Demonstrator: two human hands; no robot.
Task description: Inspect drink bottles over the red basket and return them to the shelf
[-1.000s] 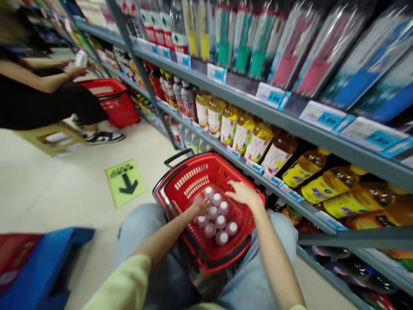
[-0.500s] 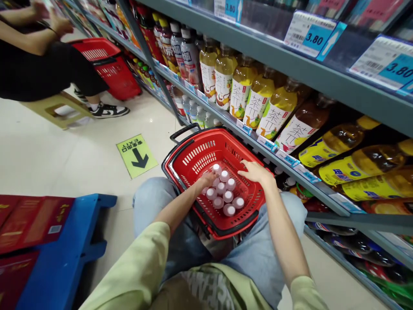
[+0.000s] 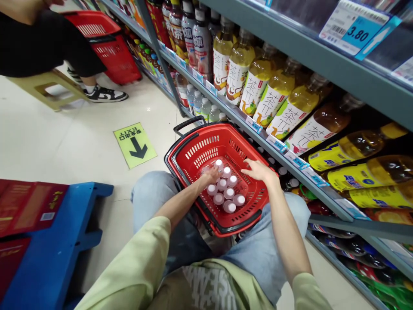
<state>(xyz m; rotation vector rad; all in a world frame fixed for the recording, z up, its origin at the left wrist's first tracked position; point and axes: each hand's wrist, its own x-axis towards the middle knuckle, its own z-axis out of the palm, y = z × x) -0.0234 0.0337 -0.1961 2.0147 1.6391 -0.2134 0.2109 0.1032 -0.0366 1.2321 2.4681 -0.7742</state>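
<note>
A red shopping basket [image 3: 190, 151] with black handles stands between my knees. Inside it, several small bottles with white caps [image 3: 229, 193] are grouped upright. My left hand [image 3: 212, 175] reaches down into the basket, its fingers closed at the side of the rearmost white-capped bottle [image 3: 218, 165]; part of the grip is hidden. Over the basket's right side hovers my right hand [image 3: 259, 169], fingers apart and holding nothing.
Drink shelves [image 3: 309, 47] run along the right, close to the basket, with tea bottles [image 3: 254, 90]. A blue pallet [image 3: 48, 249] bears red boxes [image 3: 32, 202] at left. Another person [image 3: 38, 47] sits on a stool [image 3: 48, 88] near a second red basket [image 3: 116, 58].
The view has shifted slightly. My left hand has moved a little further toward the rearmost bottle. My right hand stays open over the basket's right side.
</note>
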